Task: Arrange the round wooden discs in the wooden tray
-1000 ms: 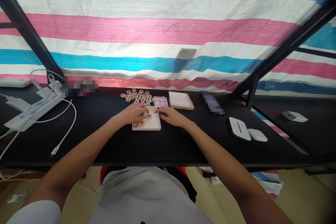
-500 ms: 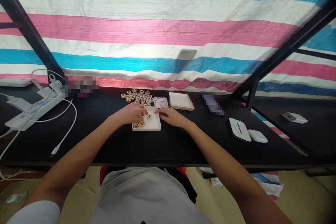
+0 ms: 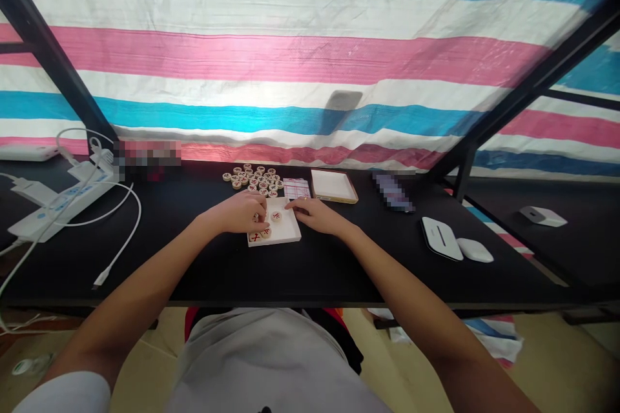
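Note:
A shallow white box (image 3: 285, 236) stands on the black table in front of me. Inside it lie several round Chinese chess pieces with red characters; one piece (image 3: 276, 216) sits apart near the middle, others at the lower left. My left hand (image 3: 245, 213) reaches over the box's left side, its fingers curled round a Chinese chess piece (image 3: 256, 217) that they partly hide. At the box's right rim is my right hand (image 3: 314, 213), with its fingertips gripping the edge near the far corner. Just behind the box spreads a loose group of more chess pieces (image 3: 260, 170).
Behind the box lie a red-and-white printed sheet (image 3: 296, 188) and another shallow box part (image 3: 334, 185). To the right are a blurred phone-like thing (image 3: 393, 192), a white flat device (image 3: 442, 239) and a white rounded case (image 3: 475, 250). A power strip (image 3: 62, 206) with cables occupies the left.
The white box has shifted slightly right and towards me. My left hand's fingers have curled in further and lower over the pieces. My right hand stays at the rim.

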`<action>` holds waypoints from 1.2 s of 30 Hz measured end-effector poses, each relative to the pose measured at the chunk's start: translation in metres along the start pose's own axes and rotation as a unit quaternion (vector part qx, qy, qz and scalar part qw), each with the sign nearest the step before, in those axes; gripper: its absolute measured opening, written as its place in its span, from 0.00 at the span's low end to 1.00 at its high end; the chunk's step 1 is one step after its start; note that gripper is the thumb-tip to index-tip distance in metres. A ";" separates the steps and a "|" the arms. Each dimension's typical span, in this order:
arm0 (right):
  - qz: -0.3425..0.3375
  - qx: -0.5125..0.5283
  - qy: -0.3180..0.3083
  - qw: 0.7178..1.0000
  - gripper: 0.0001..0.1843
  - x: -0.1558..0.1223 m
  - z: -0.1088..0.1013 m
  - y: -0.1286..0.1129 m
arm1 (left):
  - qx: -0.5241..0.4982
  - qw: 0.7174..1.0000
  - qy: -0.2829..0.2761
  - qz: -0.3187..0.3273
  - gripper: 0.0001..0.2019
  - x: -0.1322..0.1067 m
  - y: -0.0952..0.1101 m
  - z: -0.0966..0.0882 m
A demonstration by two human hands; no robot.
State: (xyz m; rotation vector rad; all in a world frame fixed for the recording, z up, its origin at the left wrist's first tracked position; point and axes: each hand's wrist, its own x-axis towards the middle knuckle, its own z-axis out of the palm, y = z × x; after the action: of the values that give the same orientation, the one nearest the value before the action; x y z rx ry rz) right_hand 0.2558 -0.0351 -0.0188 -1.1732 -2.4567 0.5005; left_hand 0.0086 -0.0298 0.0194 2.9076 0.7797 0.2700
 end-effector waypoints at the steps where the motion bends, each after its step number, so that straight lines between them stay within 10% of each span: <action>1: -0.001 -0.001 0.001 1.000 0.16 0.000 0.000 0.000 | -0.004 1.000 -0.003 0.008 0.12 0.000 0.000 0.000; 36: -0.009 -0.008 0.006 1.000 0.17 0.000 0.002 0.004 | 0.008 1.000 -0.026 -0.007 0.16 0.004 0.008 0.014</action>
State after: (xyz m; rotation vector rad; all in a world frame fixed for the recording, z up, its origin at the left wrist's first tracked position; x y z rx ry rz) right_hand 0.2575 -0.0329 -0.0228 -1.1567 -2.4638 0.4674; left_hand 0.0189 -0.0358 0.0075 2.9107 0.7977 0.1852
